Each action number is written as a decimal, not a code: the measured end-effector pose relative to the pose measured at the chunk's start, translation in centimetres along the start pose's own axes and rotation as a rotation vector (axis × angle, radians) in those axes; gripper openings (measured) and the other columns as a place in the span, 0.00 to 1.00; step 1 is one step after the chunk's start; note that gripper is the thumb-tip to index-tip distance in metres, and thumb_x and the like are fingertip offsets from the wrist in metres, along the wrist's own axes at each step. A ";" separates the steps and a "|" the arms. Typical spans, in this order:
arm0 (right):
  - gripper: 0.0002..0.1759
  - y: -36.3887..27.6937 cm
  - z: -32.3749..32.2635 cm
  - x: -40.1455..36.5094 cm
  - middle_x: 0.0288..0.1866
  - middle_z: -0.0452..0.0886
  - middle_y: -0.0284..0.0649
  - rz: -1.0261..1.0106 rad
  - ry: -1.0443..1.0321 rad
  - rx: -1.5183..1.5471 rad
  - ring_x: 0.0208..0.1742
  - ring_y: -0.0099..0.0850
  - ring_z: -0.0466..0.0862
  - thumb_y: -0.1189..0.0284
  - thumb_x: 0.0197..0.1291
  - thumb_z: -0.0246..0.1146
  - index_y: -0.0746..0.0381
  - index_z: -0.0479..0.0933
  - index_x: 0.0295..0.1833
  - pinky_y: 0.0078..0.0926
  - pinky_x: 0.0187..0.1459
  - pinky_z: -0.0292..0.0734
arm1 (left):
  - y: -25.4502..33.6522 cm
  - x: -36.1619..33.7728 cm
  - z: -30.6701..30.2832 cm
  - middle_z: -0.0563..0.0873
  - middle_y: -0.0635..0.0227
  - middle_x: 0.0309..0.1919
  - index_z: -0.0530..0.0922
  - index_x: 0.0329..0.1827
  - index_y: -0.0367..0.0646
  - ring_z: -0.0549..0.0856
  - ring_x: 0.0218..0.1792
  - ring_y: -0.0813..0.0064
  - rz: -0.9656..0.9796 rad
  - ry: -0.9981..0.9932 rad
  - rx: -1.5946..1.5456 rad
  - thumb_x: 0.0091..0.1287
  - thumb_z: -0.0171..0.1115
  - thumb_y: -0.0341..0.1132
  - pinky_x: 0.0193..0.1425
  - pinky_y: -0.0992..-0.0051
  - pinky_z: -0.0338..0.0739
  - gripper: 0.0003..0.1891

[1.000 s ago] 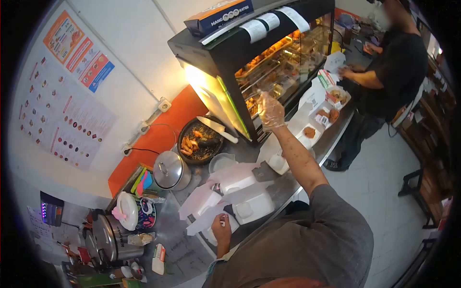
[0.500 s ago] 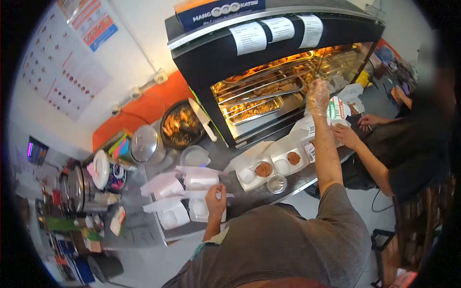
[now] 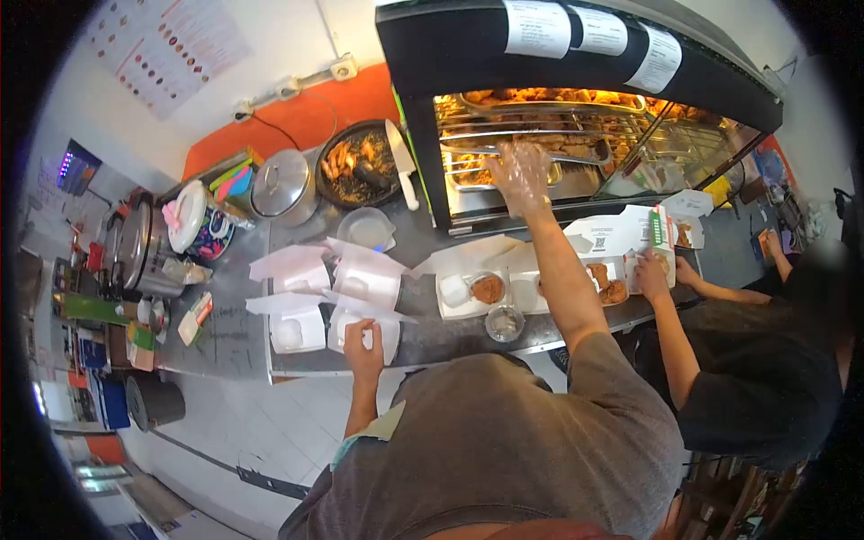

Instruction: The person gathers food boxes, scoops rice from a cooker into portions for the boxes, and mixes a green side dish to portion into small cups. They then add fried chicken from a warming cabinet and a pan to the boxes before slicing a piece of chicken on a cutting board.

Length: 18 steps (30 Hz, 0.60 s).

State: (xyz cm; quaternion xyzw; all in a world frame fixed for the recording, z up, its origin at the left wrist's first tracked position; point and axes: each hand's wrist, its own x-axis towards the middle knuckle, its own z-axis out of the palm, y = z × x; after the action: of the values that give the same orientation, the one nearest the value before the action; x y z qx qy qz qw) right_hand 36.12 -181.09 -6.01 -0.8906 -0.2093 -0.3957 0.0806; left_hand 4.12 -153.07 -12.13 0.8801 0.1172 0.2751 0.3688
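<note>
My right hand (image 3: 522,173), in a clear plastic glove, reaches into the front of the lit food warmer (image 3: 418,135), fingers spread. It is close to a metal tray of browned food (image 3: 467,171); nothing shows in its grip. My left hand (image 3: 364,345) is curled, thumb and finger bent together, over an open white box (image 3: 385,335) of rice; anything in it is too small to make out. Other open rice boxes (image 3: 291,331) stand around it. Under my right arm, another open box (image 3: 447,310) has rice and a browned patty (image 3: 488,289).
A co-worker's hand (image 3: 652,274) touches a box on the right. A knife (image 3: 400,162) lies across the rim of a pan (image 3: 355,200) of food. Nearby stand a lidded pot (image 3: 282,184), a plastic tub (image 3: 366,230) and a clear cup (image 3: 504,324) at the counter edge.
My right hand has moved left along the warmer, from its right part to the tray nearer its left end. My left hand stays curled over the rice boxes. The camera view has shifted.
</note>
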 end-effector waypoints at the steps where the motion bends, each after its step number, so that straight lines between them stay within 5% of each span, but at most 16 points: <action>1: 0.28 -0.6 -1.8 1.3 0.51 0.79 0.47 0.152 -0.217 0.077 0.59 0.43 0.74 0.48 0.56 0.60 0.59 0.79 0.53 0.48 0.63 0.61 | 0.2 -0.7 -0.4 0.81 0.62 0.31 0.79 0.39 0.39 0.79 0.35 0.64 -0.013 0.002 0.000 0.60 0.63 0.28 0.37 0.69 0.72 0.06; 2: 0.31 -1.2 -3.0 2.6 0.52 0.78 0.47 0.301 -0.427 0.152 0.60 0.44 0.73 0.45 0.55 0.60 0.60 0.79 0.52 0.49 0.64 0.60 | 0.2 -0.9 -0.6 0.81 0.62 0.30 0.79 0.39 0.39 0.79 0.35 0.64 -0.017 0.005 -0.001 0.60 0.63 0.28 0.37 0.69 0.72 0.06; 6: 0.41 -0.3 -4.3 2.7 0.56 0.77 0.52 0.295 -0.564 0.188 0.62 0.46 0.73 0.35 0.53 0.56 0.63 0.78 0.53 0.50 0.63 0.61 | -1.9 -2.6 -2.1 0.81 0.62 0.31 0.79 0.38 0.39 0.79 0.35 0.64 -0.093 0.090 0.023 0.60 0.64 0.29 0.38 0.68 0.72 0.06; 10: 0.44 -2.0 -2.4 2.8 0.56 0.77 0.56 0.326 -0.452 0.045 0.60 0.47 0.76 0.33 0.48 0.57 0.64 0.79 0.52 0.45 0.61 0.66 | -5.7 -4.0 -4.8 0.81 0.61 0.32 0.79 0.39 0.38 0.78 0.37 0.63 -0.123 0.090 0.121 0.61 0.63 0.30 0.42 0.67 0.71 0.07; 13: 0.41 -4.2 -1.3 6.5 0.45 0.82 0.56 0.320 -0.746 -0.006 0.49 0.47 0.82 0.36 0.46 0.60 0.66 0.82 0.43 0.41 0.53 0.76 | -8.6 -2.1 -7.2 0.81 0.59 0.38 0.78 0.45 0.38 0.77 0.43 0.59 -0.140 0.135 0.267 0.61 0.64 0.32 0.51 0.65 0.70 0.12; 15: 0.37 -4.4 -2.0 7.3 0.44 0.83 0.55 0.426 -0.770 0.232 0.45 0.48 0.83 0.39 0.47 0.60 0.66 0.83 0.39 0.41 0.48 0.78 | -11.2 -0.7 -8.9 0.80 0.57 0.45 0.77 0.49 0.40 0.75 0.51 0.55 -0.170 0.058 0.349 0.60 0.64 0.34 0.58 0.60 0.67 0.15; 18: 0.28 -6.2 -4.5 7.8 0.44 0.84 0.50 0.523 -0.707 0.179 0.43 0.41 0.84 0.50 0.49 0.65 0.66 0.81 0.42 0.36 0.47 0.78 | -14.6 0.5 -9.9 0.79 0.56 0.46 0.76 0.50 0.40 0.75 0.52 0.54 -0.133 0.004 0.267 0.60 0.65 0.41 0.58 0.60 0.68 0.18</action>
State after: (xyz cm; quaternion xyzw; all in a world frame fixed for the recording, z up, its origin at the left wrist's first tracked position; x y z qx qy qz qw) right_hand 35.04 -174.48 2.67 -0.9835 -0.0252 -0.0138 0.1785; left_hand -1.16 -136.84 -16.60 0.9111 0.2116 0.2336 0.2656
